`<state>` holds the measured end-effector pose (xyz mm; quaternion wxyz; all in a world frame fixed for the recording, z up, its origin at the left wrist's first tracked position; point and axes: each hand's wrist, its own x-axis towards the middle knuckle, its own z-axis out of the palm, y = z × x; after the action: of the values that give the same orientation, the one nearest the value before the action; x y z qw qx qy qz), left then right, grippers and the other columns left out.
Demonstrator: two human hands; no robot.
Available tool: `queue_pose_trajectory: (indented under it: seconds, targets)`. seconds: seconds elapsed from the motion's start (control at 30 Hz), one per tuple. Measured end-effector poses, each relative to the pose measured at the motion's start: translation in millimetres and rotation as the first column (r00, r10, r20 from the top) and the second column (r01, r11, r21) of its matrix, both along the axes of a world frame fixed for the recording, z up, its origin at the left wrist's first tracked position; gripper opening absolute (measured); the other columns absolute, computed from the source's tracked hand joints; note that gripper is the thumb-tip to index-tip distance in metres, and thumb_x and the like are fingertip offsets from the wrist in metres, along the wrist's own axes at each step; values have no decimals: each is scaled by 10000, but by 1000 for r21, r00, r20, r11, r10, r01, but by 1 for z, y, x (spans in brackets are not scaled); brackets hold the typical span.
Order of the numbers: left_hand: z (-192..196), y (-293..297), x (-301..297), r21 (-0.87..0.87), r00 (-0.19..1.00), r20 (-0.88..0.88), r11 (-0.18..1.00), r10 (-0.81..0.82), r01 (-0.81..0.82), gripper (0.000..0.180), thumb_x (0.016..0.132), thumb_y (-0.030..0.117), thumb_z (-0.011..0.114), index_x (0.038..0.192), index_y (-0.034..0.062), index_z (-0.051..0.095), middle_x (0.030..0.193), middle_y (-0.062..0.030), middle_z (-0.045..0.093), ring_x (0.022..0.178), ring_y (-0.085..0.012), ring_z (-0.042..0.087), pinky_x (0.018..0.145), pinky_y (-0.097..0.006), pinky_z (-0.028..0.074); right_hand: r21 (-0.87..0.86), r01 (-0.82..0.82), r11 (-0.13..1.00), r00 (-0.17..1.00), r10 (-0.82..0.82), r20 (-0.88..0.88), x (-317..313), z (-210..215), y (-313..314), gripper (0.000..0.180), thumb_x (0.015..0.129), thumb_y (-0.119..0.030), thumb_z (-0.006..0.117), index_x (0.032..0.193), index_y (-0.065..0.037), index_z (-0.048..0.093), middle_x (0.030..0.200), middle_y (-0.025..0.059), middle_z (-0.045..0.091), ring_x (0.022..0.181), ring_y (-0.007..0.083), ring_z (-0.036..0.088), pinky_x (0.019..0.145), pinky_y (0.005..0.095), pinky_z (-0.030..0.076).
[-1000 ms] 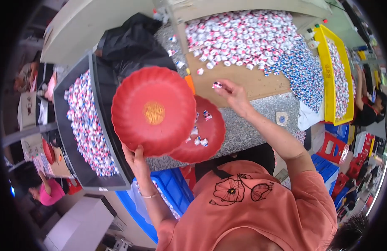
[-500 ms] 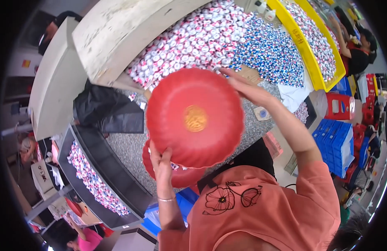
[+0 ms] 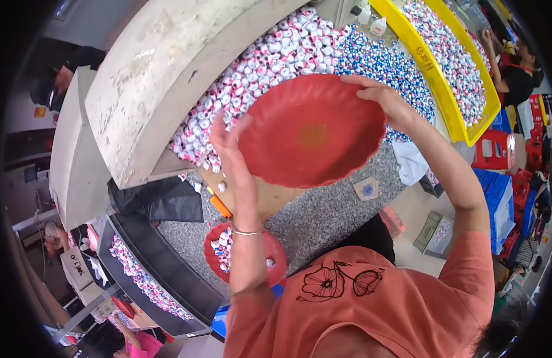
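Observation:
Both my hands hold a large red scalloped plate [image 3: 311, 158], raised over the worktop and tilted, with a gold mark at its middle. My right hand [image 3: 386, 101] grips its upper right rim. At the left rim is my left hand [image 3: 231, 149], slightly blurred, thumb over the edge and fingers outside. Just beyond the plate lies a heap of small white and pink pieces [image 3: 252, 77], beside a heap of smaller blue and white pieces [image 3: 383, 68]. Partly under my left forearm, a second red plate [image 3: 277, 250] holds several white, pink and blue pieces.
An orange tool [image 3: 219, 206] and a brown board [image 3: 276, 200] lie on the speckled worktop [image 3: 341, 221]. A black bag [image 3: 174, 203] and a black trough [image 3: 192, 286] are at left. A yellow tray [image 3: 431, 71] stands at right; co-workers sit at the edges.
The large plate has moved up and right, away from me, and tipped. My left hand has shifted up along its left side. The second plate and the orange tool are now uncovered.

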<state>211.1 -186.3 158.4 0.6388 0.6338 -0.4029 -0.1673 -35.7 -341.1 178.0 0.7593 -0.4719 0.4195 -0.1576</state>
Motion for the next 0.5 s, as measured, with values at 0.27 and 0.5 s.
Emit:
queue_pose_trajectory:
  seconds: [0.27, 0.5]
  targets:
    - [12, -41, -7, -74, 945, -74, 943, 319, -324, 590, 1034, 326, 305, 485, 112, 269, 448, 4, 300, 449, -94, 256, 474, -292, 166, -730, -436, 526, 824, -92, -559, 40, -46, -132, 590, 959, -441, 456, 1448, -131, 344, 1442, 156, 433, 1174, 343, 552, 1015, 400, 426]
    - [22, -89, -24, -69, 908, 79, 911, 411, -406, 562, 1022, 235, 331, 488, 67, 278, 436, -1, 303, 430, -88, 257, 459, -300, 161, -772, -575, 270, 665, -396, -634, 128, -97, -222, 448, 939, -401, 433, 1246, -100, 558, 1155, 181, 627, 1092, 358, 591, 939, 451, 476]
